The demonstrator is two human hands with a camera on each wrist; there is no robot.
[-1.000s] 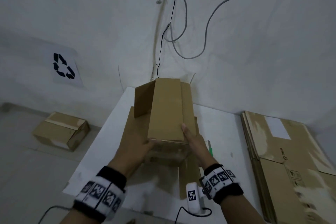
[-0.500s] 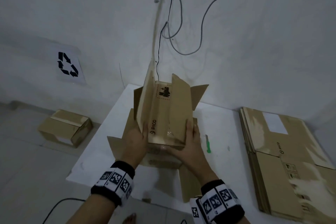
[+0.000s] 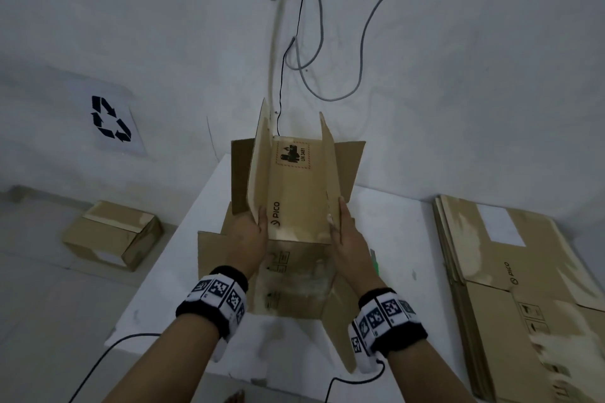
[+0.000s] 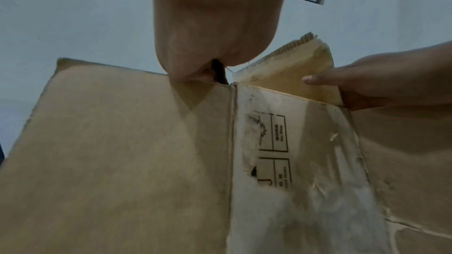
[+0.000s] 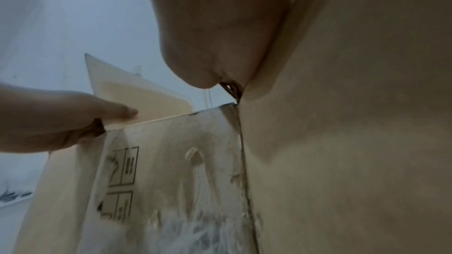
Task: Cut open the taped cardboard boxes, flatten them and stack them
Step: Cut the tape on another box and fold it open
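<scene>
Left hand (image 3: 246, 232) and right hand (image 3: 347, 232) grasp the opened box (image 3: 296, 203) (flaps up) on the table (image 3: 402, 239); flattened stack (image 3: 523, 288) at 3 o'clock.

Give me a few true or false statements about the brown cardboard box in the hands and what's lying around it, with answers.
1. Both hands, left hand and right hand, hold the opened brown cardboard box. True.
2. The flattened cardboard stack lies on the person's left. False: on the right.
3. A taped cardboard box sits on the floor. True.
4. The green-handled cutter is in the right hand. False: it lies on the white table.
</scene>
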